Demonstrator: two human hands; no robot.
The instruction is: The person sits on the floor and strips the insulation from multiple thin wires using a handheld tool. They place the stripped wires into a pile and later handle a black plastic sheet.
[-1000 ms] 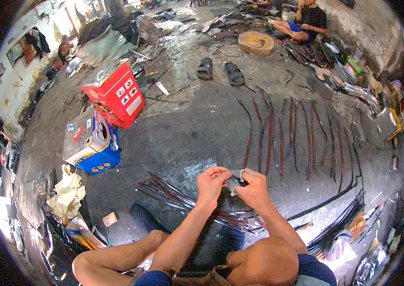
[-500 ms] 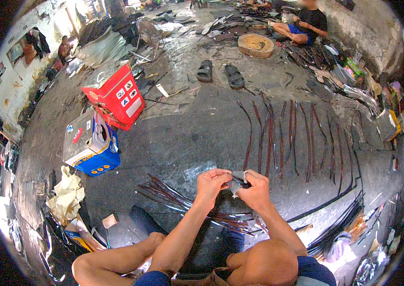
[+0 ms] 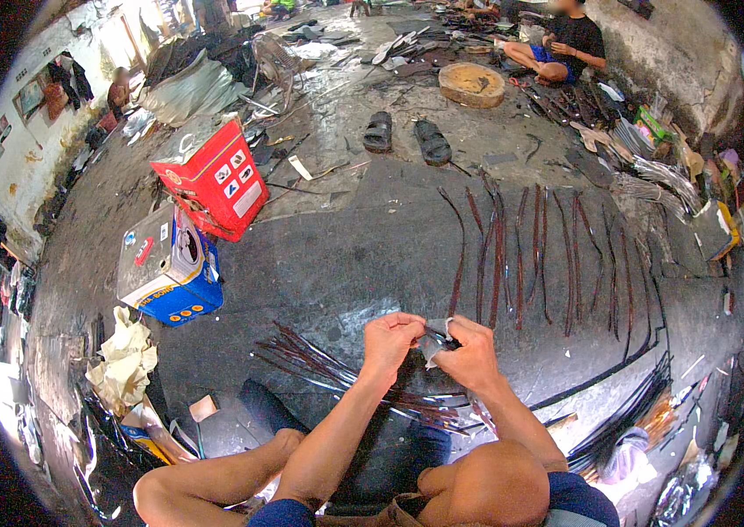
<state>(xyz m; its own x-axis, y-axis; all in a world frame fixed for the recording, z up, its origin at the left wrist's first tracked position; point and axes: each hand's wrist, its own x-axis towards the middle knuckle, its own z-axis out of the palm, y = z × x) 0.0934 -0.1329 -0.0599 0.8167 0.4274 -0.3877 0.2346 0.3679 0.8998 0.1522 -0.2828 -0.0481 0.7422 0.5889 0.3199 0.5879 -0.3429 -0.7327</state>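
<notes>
Above the dark floor sheet, close in front of my knees, my left hand [image 3: 391, 344] pinches one edge of a small, limp grey and black piece [image 3: 429, 343]. My right hand [image 3: 472, 353] grips its other side, with fingers curled over it. Whether it is cloth or thin rubber cannot be made out. Beneath my forearms lies a loose bundle of thin glossy dark-brown strips [image 3: 310, 357]. Beyond my right hand, several similar strips [image 3: 520, 255] are laid out side by side, roughly parallel, pointing away from me.
At the left stand a red can [image 3: 227, 180] and a blue and white can [image 3: 180, 283], beside crumpled paper [image 3: 126, 360]. Black sandals [image 3: 432, 142] and a round wooden block [image 3: 471, 84] lie ahead. A seated person [image 3: 565, 48] is far right. Long black strips [image 3: 627, 408] lie near right.
The grey and black piece has shifted slightly between my fingers, showing more of its shiny dark side. Both hands stay in nearly the same place.
</notes>
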